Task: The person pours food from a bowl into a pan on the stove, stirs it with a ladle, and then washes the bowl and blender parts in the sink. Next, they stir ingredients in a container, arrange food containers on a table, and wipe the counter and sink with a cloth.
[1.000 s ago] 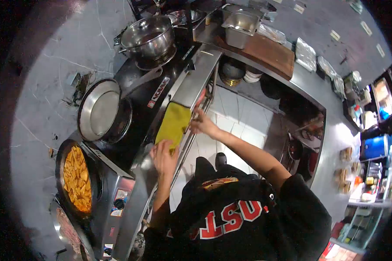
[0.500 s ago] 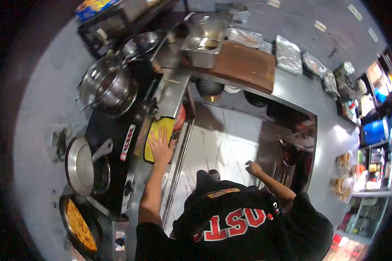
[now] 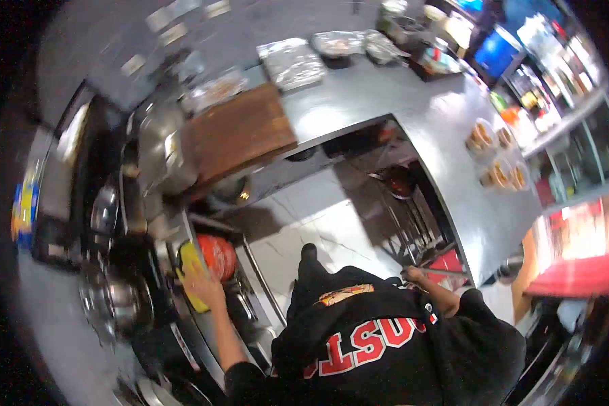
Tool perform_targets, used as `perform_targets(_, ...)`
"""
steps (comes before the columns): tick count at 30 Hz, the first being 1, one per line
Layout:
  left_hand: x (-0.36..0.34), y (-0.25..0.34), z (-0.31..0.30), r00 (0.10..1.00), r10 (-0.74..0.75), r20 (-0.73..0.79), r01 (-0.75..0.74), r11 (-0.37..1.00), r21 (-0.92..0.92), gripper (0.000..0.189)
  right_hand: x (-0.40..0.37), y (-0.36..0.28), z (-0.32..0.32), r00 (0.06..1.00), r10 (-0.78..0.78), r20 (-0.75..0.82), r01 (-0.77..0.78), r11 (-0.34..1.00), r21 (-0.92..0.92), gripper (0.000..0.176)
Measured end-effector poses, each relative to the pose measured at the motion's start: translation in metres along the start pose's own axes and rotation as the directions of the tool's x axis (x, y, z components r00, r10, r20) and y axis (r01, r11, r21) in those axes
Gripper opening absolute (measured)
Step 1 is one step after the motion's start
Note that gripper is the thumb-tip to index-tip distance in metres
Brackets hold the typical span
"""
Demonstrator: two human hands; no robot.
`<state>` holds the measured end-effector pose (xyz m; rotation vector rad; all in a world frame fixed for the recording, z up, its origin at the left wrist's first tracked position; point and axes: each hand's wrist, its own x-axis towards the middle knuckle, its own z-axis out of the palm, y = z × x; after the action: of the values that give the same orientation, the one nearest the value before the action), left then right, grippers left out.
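A yellow cloth with a dark edge (image 3: 193, 267) lies on the narrow steel ledge to my left. My left hand (image 3: 201, 285) rests on it, fingers stretched out and smeared a little by motion. A rounded red thing (image 3: 216, 258) shows just right of the cloth, in the open space below the ledge. My right hand (image 3: 413, 274) hangs low at my right side, its fingers curled; whatever may be in them is hidden. It is near the open steel shelving under the right counter.
A brown cutting board (image 3: 240, 135) and a deep steel pan (image 3: 162, 145) lie on the far counter, near foil-covered trays (image 3: 291, 63). Tubs of food (image 3: 497, 174) stand on the right counter (image 3: 446, 162). Steel bowls (image 3: 115, 304) sit on the left. White tiled floor (image 3: 311, 230) lies ahead.
My view has turned to the right, so the counters have swung leftward. My left hand stays on the yellow cloth, and more of the red thing shows. My right hand remains low with fingers curled.
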<state>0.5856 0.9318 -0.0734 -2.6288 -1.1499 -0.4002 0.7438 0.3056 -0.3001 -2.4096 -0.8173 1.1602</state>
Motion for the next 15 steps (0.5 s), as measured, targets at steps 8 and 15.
perform_targets(8, 0.001, 0.134, 0.025, 0.905, 0.426, -0.003, -0.385, 0.816, -0.432, 0.033, -0.022, -0.106, -0.038, 0.628, 0.772, 0.097, -0.756, 0.575, 0.313, 0.060)
perform_targets(15, 0.072, 0.286, 0.054, 0.497, 0.849, 0.178, -0.399, 0.406, -0.822, 0.031, -0.018, -0.152, -0.091, 0.514, 0.713, -0.477, -0.352, 0.683, 0.640, 0.064)
